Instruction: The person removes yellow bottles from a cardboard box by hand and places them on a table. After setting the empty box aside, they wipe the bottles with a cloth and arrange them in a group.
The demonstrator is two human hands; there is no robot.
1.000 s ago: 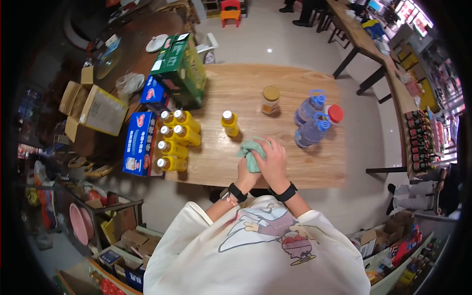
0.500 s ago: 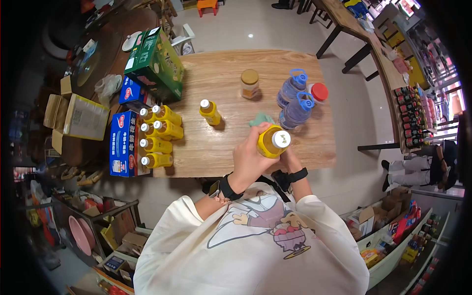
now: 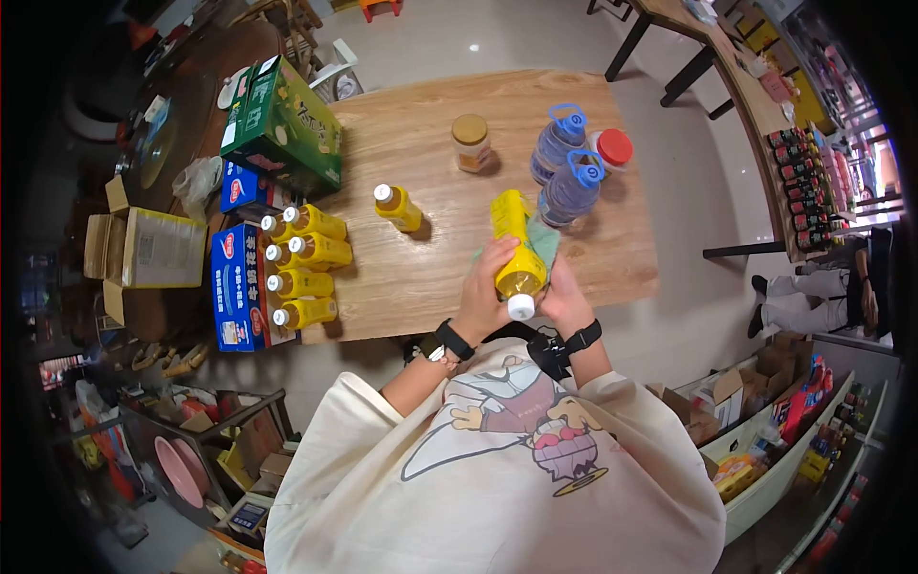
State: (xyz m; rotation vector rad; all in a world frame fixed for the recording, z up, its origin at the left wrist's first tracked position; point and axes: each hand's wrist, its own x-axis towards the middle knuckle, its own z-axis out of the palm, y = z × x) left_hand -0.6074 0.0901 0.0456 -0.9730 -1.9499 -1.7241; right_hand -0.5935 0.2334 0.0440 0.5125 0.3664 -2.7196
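Note:
In front of my chest I hold a yellow-labelled drink bottle (image 3: 516,266), tilted with its white cap toward me. My left hand (image 3: 486,287) is wrapped round its left side near the shoulder. On the other side my right hand (image 3: 566,298) is closed on a pale green cloth (image 3: 544,243), which lies against the bottle; some of its fingers are hidden. A similar yellow bottle (image 3: 398,209) stands alone on the wooden table (image 3: 411,277). Several more yellow bottles (image 3: 311,282) are grouped at the table's left side.
Blue milk cartons (image 3: 239,287) and a green box (image 3: 287,129) line the left edge. Toward the back right are a brown-lidded jar (image 3: 470,143), two large water bottles (image 3: 571,188) and a red-lidded jar (image 3: 612,149). An opened cardboard box (image 3: 163,244) sits further left.
The held bottle has tipped, its cap swinging down toward me and its base pointing away. More of the green cloth shows beside it. My right hand has come into view from behind the bottle.

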